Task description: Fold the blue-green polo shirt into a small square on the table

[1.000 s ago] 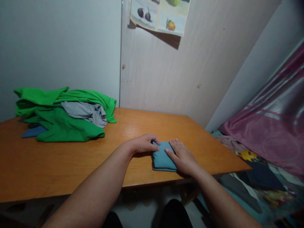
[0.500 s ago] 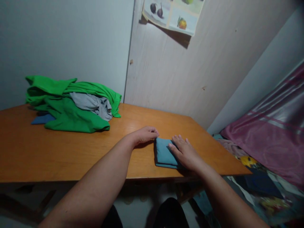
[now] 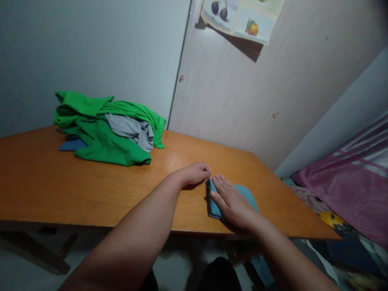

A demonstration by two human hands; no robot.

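A folded teal cloth (image 3: 247,195) lies near the front edge of the wooden table, its dark left edge showing several layers. My right hand (image 3: 228,200) rests flat across the cloth's left and middle part, fingers stretched out and thumb spread, covering much of it. At the far left corner of the cloth is my left hand (image 3: 198,173), its fingers curled together in a pinch on that corner. The fingertips partly hide what is between them.
A heap of bright green cloth (image 3: 112,145) with a grey cloth (image 3: 130,128) and a bit of blue cloth (image 3: 72,144) lies at the back left of the table (image 3: 91,194). Walls stand behind. Pink fabric (image 3: 348,182) hangs at the right, beyond the table edge.
My right hand has slid left over the cloth, uncovering its right part. My left hand stays at the far left corner. The view has shifted slightly.
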